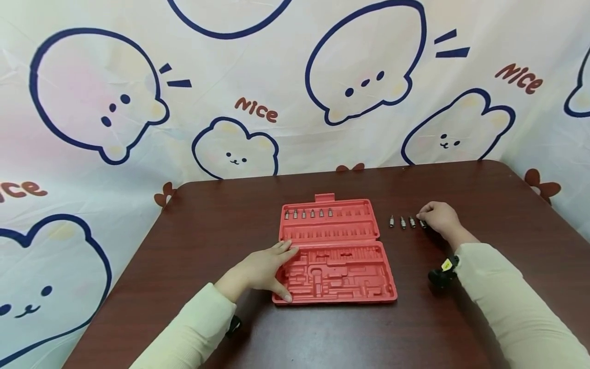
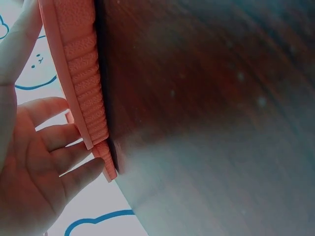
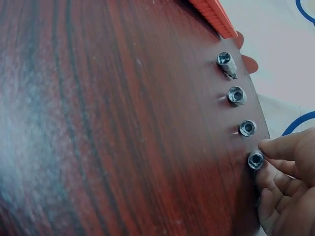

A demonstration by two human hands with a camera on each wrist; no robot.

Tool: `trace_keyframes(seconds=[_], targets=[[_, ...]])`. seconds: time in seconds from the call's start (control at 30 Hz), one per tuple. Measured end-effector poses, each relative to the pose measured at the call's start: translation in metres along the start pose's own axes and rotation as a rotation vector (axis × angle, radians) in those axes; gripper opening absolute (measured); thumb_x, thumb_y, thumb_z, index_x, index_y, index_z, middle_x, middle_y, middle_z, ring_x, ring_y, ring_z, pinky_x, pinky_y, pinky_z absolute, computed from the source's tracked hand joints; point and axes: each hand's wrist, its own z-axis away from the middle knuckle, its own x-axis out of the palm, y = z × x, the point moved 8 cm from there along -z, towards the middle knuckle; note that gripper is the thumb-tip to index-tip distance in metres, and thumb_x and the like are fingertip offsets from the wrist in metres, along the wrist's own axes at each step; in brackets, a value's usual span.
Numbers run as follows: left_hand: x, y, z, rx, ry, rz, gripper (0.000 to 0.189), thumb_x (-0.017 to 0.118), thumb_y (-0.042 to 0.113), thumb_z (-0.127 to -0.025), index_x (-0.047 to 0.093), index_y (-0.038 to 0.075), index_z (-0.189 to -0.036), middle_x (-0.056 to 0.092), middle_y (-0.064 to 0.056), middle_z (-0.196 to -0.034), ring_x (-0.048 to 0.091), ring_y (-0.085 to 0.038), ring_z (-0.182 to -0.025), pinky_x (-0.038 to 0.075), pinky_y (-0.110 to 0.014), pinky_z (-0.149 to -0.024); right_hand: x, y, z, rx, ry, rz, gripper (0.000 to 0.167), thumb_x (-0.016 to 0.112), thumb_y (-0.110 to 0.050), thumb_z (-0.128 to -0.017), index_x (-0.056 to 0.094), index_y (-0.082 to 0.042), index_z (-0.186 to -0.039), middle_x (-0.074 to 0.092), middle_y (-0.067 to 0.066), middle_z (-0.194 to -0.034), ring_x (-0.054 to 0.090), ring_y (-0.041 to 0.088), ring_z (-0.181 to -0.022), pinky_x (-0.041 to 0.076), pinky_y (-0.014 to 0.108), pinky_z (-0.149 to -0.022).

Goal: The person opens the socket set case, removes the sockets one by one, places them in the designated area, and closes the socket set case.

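An open red plastic tool case point(image 1: 341, 283) lies flat on the table, its moulded slots showing. Several small metal bit sockets point(image 1: 312, 213) stand in a row in its upper half, toward the left. My left hand point(image 1: 262, 267) rests over the case's left edge with fingers spread and thumb on the front corner; the left wrist view shows its fingers point(image 2: 66, 135) along the case side. To the right of the case, my right hand point(image 1: 441, 219) pinches the rightmost bit socket point(image 3: 255, 160) of a short row between thumb and fingertips. Its neighbours, including one bit socket point(image 3: 237, 95), lie on the tabletop.
The dark brown wooden table point(image 1: 212, 215) ends at a white cloth backdrop point(image 1: 295, 143) printed with cartoon faces. A black wrist camera point(image 1: 442, 278) hangs under the right sleeve. The case's latch tab point(image 1: 324, 197) points toward the far side.
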Motion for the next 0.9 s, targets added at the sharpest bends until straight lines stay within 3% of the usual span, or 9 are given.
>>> trace_keyframes(seconds=[0.2, 0.43, 0.67, 0.9], targets=[[-0.001, 0.001, -0.001, 0.009, 0.006, 0.005, 0.103, 0.068, 0.058, -0.053, 0.026, 0.016, -0.137, 0.017, -0.007, -0.142, 0.014, -0.023, -0.128, 0.031, -0.046, -0.091, -0.004, 0.003, 0.001, 0.042, -0.007, -0.091, 0.025, 0.047, -0.016, -0.087, 0.052, 0.006, -0.096, 0.052, 0.013, -0.086, 0.047, 0.022, -0.07, 0.04, 0.03, -0.058], [0.0, 0.001, 0.0, 0.017, 0.005, 0.005, 0.103, 0.068, 0.058, -0.053, 0.026, 0.014, -0.137, 0.017, -0.008, -0.142, 0.014, -0.024, -0.128, 0.031, -0.046, -0.091, -0.008, -0.001, 0.007, 0.056, -0.015, -0.198, 0.032, 0.041, -0.02, -0.09, 0.049, 0.008, -0.103, 0.051, 0.018, -0.098, 0.051, 0.022, -0.077, 0.045, 0.031, -0.065], [0.001, 0.001, 0.0, 0.023, 0.008, 0.018, 0.103, 0.069, 0.057, -0.054, 0.026, 0.013, -0.137, 0.017, -0.009, -0.142, 0.013, -0.024, -0.128, 0.031, -0.046, -0.091, -0.006, -0.023, 0.008, 0.03, 0.01, -0.234, 0.035, 0.041, -0.024, -0.091, 0.048, 0.008, -0.105, 0.05, 0.019, -0.099, 0.05, 0.021, -0.078, 0.045, 0.031, -0.067], [0.001, 0.0, -0.001, 0.009, 0.001, 0.016, 0.105, 0.069, 0.057, -0.053, 0.024, 0.014, -0.137, 0.015, -0.008, -0.142, 0.013, -0.022, -0.129, 0.029, -0.044, -0.093, 0.013, -0.055, 0.008, 0.024, -0.078, -0.32, 0.038, 0.045, -0.026, -0.09, 0.045, 0.007, -0.11, 0.05, 0.021, -0.103, 0.051, 0.022, -0.083, 0.044, 0.035, -0.074]])
